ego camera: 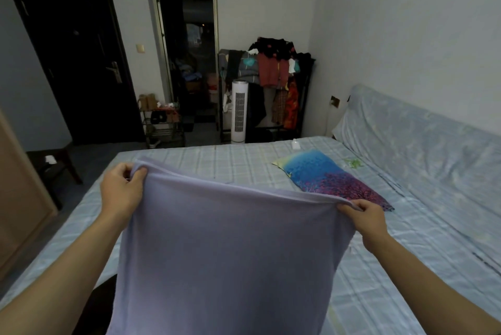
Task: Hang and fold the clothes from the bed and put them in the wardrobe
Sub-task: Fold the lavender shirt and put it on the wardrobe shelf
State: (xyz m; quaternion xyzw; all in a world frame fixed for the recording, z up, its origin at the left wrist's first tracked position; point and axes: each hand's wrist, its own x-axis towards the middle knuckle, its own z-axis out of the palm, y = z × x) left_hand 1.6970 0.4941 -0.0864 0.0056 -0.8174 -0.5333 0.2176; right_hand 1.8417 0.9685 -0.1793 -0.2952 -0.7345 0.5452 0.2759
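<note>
Lavender garment [222, 253]: held up spread between both hands, above the near edge of the bed [379, 294], hanging down out of view. Left hand [122, 193]: fingers and thumb pinched on the garment's upper left corner. Right hand [366, 219]: fingers curled over the upper right corner, clamped on the cloth. Blue-and-purple patterned pillow [330, 177]: lying on the bed just beyond the right hand. Clothes rack [273, 85], loaded: well beyond both hands, against the far wall.

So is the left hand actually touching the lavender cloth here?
Touching. The head view shows the left hand pinching the top corner of the lavender cloth, with the fabric edge bunched between thumb and fingers.
</note>
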